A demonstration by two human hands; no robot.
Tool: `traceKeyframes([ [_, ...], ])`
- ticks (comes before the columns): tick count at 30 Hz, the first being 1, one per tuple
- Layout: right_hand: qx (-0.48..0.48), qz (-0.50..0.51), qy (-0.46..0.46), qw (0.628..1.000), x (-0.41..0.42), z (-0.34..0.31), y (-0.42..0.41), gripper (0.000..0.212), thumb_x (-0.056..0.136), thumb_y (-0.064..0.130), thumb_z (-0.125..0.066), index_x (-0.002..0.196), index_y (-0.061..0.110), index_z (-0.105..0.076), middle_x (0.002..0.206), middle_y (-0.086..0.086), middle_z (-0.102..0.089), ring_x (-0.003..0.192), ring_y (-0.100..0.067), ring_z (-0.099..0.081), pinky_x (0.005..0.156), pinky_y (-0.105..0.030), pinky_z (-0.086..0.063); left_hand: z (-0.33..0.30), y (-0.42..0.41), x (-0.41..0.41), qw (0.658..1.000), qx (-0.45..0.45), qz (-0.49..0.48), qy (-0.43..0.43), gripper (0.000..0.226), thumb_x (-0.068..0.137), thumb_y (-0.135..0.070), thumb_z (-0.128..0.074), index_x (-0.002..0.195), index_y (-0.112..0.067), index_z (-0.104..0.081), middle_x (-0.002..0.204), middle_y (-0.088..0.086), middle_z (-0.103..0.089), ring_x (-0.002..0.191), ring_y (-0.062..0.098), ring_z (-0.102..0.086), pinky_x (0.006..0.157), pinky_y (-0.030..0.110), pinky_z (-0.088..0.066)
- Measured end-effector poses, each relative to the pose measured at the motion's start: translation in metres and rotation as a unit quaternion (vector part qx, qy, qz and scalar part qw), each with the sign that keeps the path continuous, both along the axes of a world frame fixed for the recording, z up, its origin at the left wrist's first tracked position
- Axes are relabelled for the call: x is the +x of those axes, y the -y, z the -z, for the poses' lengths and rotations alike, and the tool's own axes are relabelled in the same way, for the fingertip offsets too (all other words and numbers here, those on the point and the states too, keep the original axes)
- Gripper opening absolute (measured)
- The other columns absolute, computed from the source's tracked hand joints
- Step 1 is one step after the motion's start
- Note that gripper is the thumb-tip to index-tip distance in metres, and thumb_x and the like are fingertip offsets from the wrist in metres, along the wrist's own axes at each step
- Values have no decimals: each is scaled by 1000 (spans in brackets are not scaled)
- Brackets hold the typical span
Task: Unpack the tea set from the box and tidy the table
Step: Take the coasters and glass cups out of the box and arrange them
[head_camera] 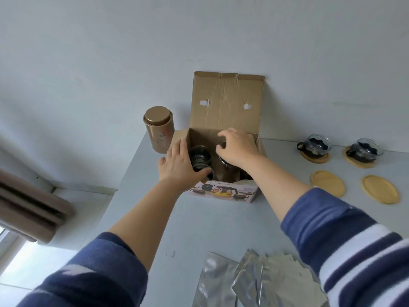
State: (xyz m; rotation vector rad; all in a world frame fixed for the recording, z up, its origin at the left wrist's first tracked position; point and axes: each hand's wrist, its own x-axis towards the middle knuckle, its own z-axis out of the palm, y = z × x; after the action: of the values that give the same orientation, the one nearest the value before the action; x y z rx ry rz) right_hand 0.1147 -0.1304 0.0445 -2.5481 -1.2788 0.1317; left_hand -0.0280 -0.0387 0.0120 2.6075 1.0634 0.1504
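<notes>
An open cardboard box (223, 191) with a printed tea-set picture on its front stands at the back of the table, its lid flap (228, 103) raised against the wall. Inside on the left sit stacked glass cups (200, 155). On the right is a glass teapot (228, 168), mostly hidden. My left hand (179, 162) reaches over the box's left wall, fingers curled around the nearest cup's rim (204, 171). My right hand (236, 147) hovers inside the box above the teapot, fingers spread and bent. Two glass cups (315, 144) (366, 150) stand on bamboo coasters at right.
A copper tea tin (158, 129) stands just left of the box. Two bare bamboo coasters (327, 183) (380, 189) lie in front of the cups. Silver foil pouches (254, 282) lie at the near edge. The table's left edge (124, 178) drops off beside a windowsill.
</notes>
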Motion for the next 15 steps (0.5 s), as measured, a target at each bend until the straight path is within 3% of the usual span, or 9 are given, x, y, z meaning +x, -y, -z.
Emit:
traceKeyframes([
  [2,-83,-40,0,996,-2,0,-22,49,90,46,-52,129,16,-56,130,-5,-59,121,-26,-52,101,-43,-35,3,0,1,998,-61,6,-15,127,64,-73,-67,154,-17,3,161,-1,-12,146,23,-20,114,47,-29],
  [6,-238,-38,38,970,-4,10,-59,51,85,65,-47,97,18,-61,100,-2,-64,110,-26,-57,106,-48,-25,15,-3,-3,992,-113,19,49,134,57,-70,-76,153,-23,3,159,-4,-18,143,21,-28,110,44,-38],
  [11,-334,5,56,941,-9,24,-83,64,82,73,-43,114,21,-62,119,-1,-64,127,-27,-47,114,-53,-5,17,-5,-3,993,-95,34,63,132,58,-67,-78,154,-20,1,158,-2,-22,141,22,-34,110,41,-39],
  [13,-342,19,52,938,-10,28,-87,59,83,71,-45,111,22,-63,117,-2,-64,127,-28,-47,114,-53,-3,18,-5,-3,993,-87,37,70,129,58,-66,-78,153,-21,-2,157,-1,-26,138,23,-38,109,42,-40],
  [15,-338,33,52,939,-11,30,-89,54,82,70,-47,101,22,-64,102,-2,-65,121,-27,-51,114,-52,-5,19,-7,-2,993,-83,33,74,128,58,-67,-78,153,-23,-4,155,-1,-29,135,23,-42,108,43,-41],
])
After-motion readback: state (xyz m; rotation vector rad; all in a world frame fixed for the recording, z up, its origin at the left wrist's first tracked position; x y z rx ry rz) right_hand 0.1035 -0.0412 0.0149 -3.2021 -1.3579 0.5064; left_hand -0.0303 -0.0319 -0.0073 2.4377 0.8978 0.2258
